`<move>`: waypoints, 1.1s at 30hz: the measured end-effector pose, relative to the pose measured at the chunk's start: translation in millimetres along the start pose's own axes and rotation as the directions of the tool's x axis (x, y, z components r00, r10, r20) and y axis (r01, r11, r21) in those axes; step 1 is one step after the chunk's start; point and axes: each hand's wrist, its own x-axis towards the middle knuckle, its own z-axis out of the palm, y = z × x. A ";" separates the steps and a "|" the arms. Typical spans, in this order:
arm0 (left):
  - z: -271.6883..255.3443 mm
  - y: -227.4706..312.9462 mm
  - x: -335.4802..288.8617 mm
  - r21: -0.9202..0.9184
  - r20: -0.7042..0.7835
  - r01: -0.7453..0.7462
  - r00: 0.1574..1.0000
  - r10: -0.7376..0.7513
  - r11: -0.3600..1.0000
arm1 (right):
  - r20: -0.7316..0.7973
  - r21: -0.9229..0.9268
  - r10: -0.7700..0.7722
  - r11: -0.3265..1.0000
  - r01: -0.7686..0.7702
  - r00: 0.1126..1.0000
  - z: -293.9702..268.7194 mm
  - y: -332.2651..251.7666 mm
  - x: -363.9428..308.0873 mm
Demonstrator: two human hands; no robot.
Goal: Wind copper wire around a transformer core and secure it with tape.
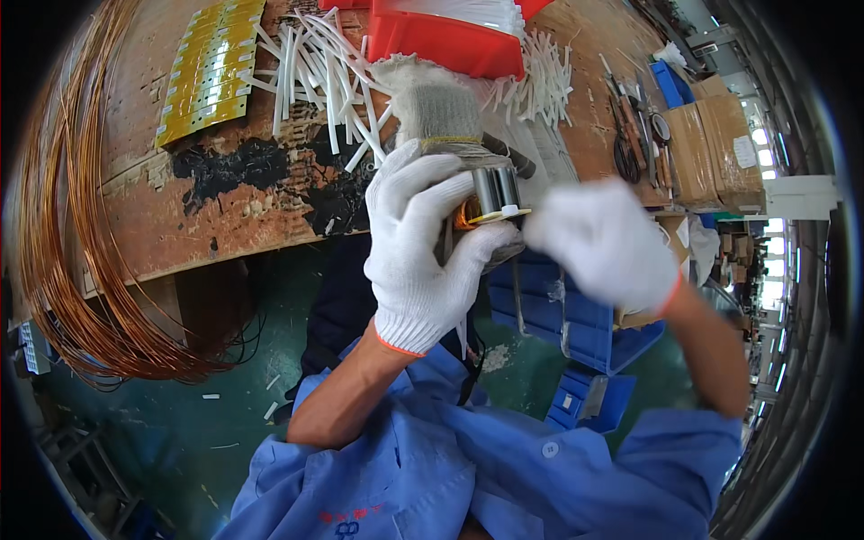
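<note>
My left hand (418,238), in a white knitted glove, is wrapped round a wound coil part (497,191). This part has shiny grey metal cylinders, a yellowish flat end plate and orange-copper winding showing beside my fingers. It is held at the table's near edge, against a grey cloth-wrapped support (441,112). Just right of the part is my gloved right hand (601,241), smeared by motion. Its fingers cannot be made out, nor whether anything is in them.
A red bin (441,40) of white strips stands at the back, among loose white tubes (337,72). Yellow sheets (211,67) and copper wire coils (67,180) lie left. Hand tools (634,135) and a cardboard box (715,148) are right; blue bins (531,301) stand below.
</note>
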 end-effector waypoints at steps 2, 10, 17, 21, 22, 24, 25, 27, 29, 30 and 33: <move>6.5 0.4 5.1 0.054 0.016 -0.129 0.992 0.128 0.990 | -0.087 -0.278 -0.046 0.960 0.020 0.995 21.8 -46.3 -34.8; -9.2 24.7 7.4 0.046 0.022 0.214 0.976 -0.215 0.976 | 0.092 -0.401 -0.470 0.790 0.464 0.878 -22.0 -62.0 97.3; -2.5 10.8 3.4 -0.042 -0.049 0.081 0.995 -0.083 0.996 | -0.072 0.271 0.135 0.956 -0.111 0.988 2.1 3.8 21.9; 0.9 17.2 13.8 0.099 0.010 -0.123 0.992 0.123 0.987 | -0.017 -0.350 0.016 0.937 -0.021 1.000 36.7 -94.3 -45.6; 0.0 16.4 15.1 0.081 -0.013 -0.117 0.993 0.119 0.990 | -0.043 -0.373 -0.113 0.924 0.089 0.993 36.7 -110.3 -34.4; 4.7 7.5 9.9 0.017 -0.072 -0.056 0.996 0.057 0.998 | -0.040 -0.585 -0.160 0.804 0.107 0.986 19.3 -135.6 3.6; 3.5 7.3 7.7 -0.015 -0.051 0.012 0.999 -0.013 1.000 | -0.041 -0.587 -0.248 0.790 0.178 0.968 13.4 -128.7 25.7; -3.5 9.4 6.4 -0.045 -0.022 0.155 0.987 -0.156 0.987 | -0.006 -0.604 -0.514 0.685 0.407 0.858 -6.0 -96.6 78.1; -5.0 18.4 5.8 -0.035 0.052 0.227 0.973 -0.225 0.973 | 0.033 -0.656 -0.716 0.511 0.555 0.698 -22.1 -36.8 118.4; -2.7 21.7 6.8 -0.023 0.054 0.204 0.978 -0.202 0.979 | 0.026 -0.637 -0.715 0.527 0.563 0.699 -25.0 -9.4 121.9; -6.3 16.9 13.4 -0.048 -0.005 0.078 0.997 -0.079 0.996 | -0.080 0.008 -0.068 0.998 0.069 0.995 -23.5 23.5 88.1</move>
